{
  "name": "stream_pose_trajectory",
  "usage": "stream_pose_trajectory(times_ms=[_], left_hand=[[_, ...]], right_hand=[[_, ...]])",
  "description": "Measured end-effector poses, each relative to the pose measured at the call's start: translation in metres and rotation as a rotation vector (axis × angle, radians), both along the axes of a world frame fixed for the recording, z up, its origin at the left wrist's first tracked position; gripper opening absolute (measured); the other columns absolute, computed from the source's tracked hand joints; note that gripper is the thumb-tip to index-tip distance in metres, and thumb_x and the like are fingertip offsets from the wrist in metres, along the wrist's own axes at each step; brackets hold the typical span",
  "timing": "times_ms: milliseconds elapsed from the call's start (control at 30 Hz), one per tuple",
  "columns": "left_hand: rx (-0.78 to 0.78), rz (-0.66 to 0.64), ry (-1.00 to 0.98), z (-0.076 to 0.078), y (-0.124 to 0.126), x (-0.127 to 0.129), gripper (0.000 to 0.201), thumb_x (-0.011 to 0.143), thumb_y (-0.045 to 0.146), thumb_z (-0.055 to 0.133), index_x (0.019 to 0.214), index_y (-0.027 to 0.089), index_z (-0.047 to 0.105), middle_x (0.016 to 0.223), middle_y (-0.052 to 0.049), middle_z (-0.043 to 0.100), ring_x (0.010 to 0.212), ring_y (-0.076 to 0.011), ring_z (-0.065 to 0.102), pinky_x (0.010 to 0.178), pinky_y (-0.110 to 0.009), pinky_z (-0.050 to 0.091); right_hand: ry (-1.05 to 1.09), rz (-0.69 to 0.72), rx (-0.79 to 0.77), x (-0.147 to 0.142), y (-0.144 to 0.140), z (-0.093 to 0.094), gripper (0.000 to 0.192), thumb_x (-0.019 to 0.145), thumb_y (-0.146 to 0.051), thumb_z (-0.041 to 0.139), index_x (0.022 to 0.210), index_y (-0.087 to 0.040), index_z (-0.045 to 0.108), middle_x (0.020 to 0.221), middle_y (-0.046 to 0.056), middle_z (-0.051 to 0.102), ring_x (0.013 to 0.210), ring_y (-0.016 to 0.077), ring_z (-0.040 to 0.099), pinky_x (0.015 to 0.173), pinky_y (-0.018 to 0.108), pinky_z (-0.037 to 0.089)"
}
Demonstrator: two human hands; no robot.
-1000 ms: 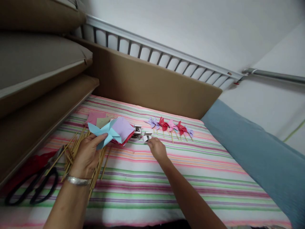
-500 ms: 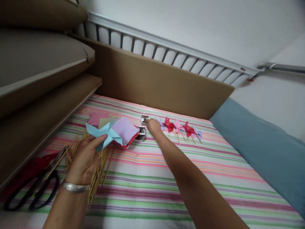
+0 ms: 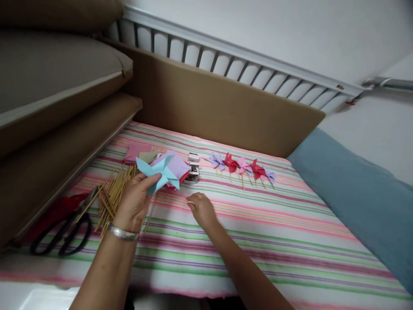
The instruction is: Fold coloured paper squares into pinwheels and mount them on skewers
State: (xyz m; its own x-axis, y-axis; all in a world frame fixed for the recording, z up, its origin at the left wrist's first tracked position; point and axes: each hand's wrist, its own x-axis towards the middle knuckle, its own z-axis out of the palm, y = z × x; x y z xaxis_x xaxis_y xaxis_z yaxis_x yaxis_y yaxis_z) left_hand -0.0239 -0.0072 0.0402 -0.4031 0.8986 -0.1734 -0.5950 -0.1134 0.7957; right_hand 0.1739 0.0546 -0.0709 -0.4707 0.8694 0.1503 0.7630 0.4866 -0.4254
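Between thumb and fingers, my left hand (image 3: 137, 196) pinches a light-blue paper pinwheel (image 3: 159, 174) at its centre. My right hand (image 3: 200, 207) hovers over the striped cloth to the right, its thumb and fingertips pinched together; anything between them is too small to make out. Behind the pinwheel lies a stack of lilac and red paper squares (image 3: 176, 160). Small open boxes with metal bits (image 3: 192, 172) stand just right of the stack. A bundle of thin wooden sticks (image 3: 112, 193) lies left of and partly behind my left hand.
Several pinwheels on sticks, among them a red pinwheel (image 3: 230, 162), lie in a row at the back right. Black-handled scissors (image 3: 61, 234) rest at the left near a red item. Stacked padded boards (image 3: 64, 77) rise at the left; a brown board (image 3: 219, 103) borders the back.
My right hand has drawn back from the small boxes toward me, fingers pinched. My left hand, still holding the blue pinwheel, has moved right and turned it more face-on. The view has shifted slightly.
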Motion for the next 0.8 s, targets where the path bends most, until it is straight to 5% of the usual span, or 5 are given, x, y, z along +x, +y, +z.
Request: stream_pose_trajectory(times_ms=[133, 333, 600, 700, 800], left_hand=[[-0.016, -0.057, -0.012, -0.005, 0.002, 0.017, 0.028, 0.053, 0.019, 0.079, 0.079, 0.012, 0.072, 0.074, -0.004, 0.073, 0.067, -0.0144, 0.064, 0.069, -0.024, 0.049], [-0.044, -0.180, 0.025, -0.018, 0.011, 0.043, 0.020, 0.053, 0.022, 0.078, 0.069, 0.011, 0.072, 0.065, -0.005, 0.071, 0.060, -0.0134, 0.061, 0.064, -0.024, 0.046], [-0.100, -0.250, 0.075, -0.039, 0.023, 0.062, 0.020, 0.058, 0.023, 0.076, 0.074, 0.011, 0.072, 0.069, -0.005, 0.072, 0.063, -0.0153, 0.063, 0.070, -0.028, 0.046], [-0.089, -0.278, 0.100, -0.042, 0.025, 0.077, 0.020, 0.060, 0.023, 0.075, 0.077, 0.012, 0.073, 0.072, -0.005, 0.073, 0.065, -0.0160, 0.063, 0.072, -0.030, 0.047], [-0.070, -0.275, 0.128, -0.044, 0.026, 0.091, 0.019, 0.061, 0.021, 0.075, 0.079, 0.014, 0.073, 0.076, -0.004, 0.074, 0.070, -0.0157, 0.064, 0.074, -0.028, 0.046]], right_hand=[[0.075, -0.008, -0.016, -0.009, 0.005, -0.009, 0.022, 0.082, -0.013, 0.051, 0.085, -0.020, 0.072, 0.087, 0.009, 0.067, 0.090, 0.0224, 0.056, 0.082, 0.033, 0.041], [0.269, -0.121, -0.087, -0.004, 0.008, 0.003, 0.016, 0.075, -0.014, 0.053, 0.071, -0.018, 0.068, 0.077, 0.008, 0.067, 0.079, 0.0221, 0.061, 0.072, 0.032, 0.044], [0.737, -0.269, -0.228, 0.051, -0.008, 0.060, 0.016, 0.078, -0.031, 0.055, 0.084, -0.019, 0.064, 0.073, 0.003, 0.067, 0.070, 0.0186, 0.062, 0.069, 0.033, 0.051], [0.906, -0.129, -0.217, 0.049, -0.016, 0.086, 0.005, 0.075, -0.025, 0.063, 0.076, -0.022, 0.067, 0.105, 0.006, 0.066, 0.103, 0.0228, 0.058, 0.091, 0.038, 0.044], [0.892, -0.047, -0.254, 0.042, -0.020, 0.095, 0.007, 0.073, -0.020, 0.063, 0.072, -0.024, 0.069, 0.138, 0.003, 0.046, 0.128, 0.0247, 0.039, 0.105, 0.041, 0.029]])
